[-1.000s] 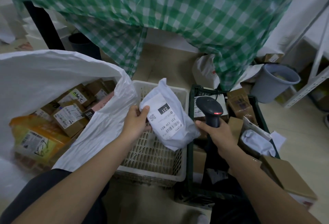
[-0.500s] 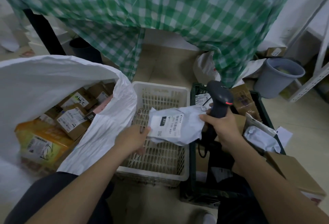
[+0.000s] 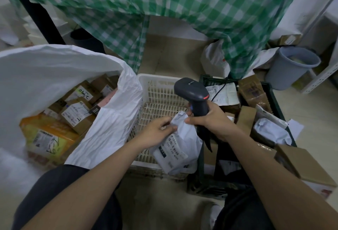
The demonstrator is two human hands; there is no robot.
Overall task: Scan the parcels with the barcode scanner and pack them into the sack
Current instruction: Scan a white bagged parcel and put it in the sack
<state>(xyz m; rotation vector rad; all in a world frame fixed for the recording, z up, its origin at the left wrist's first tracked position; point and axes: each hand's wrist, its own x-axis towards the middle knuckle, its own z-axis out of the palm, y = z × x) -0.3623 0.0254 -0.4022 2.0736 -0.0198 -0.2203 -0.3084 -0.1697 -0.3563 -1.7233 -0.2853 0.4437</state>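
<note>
The white parcel [image 3: 178, 147] hangs over the near right corner of the white basket [image 3: 157, 90], label facing up, its lower end past the basket's rim. The left hand [image 3: 155, 131] pinches its top edge with curled fingers. The right hand [image 3: 213, 120] is closed around the handle of the barcode scanner [image 3: 193, 94], and its fingertips also touch the parcel's top. The scanner head points left, above the basket. Just left of the basket stands the sack [image 3: 76, 76], its mouth wide open, with boxes [image 3: 76, 112] inside and free room above them. On the right, the dark crate [image 3: 274, 101] holds more parcels. A green checked cloth [image 3: 164, 10] hangs behind.
</note>
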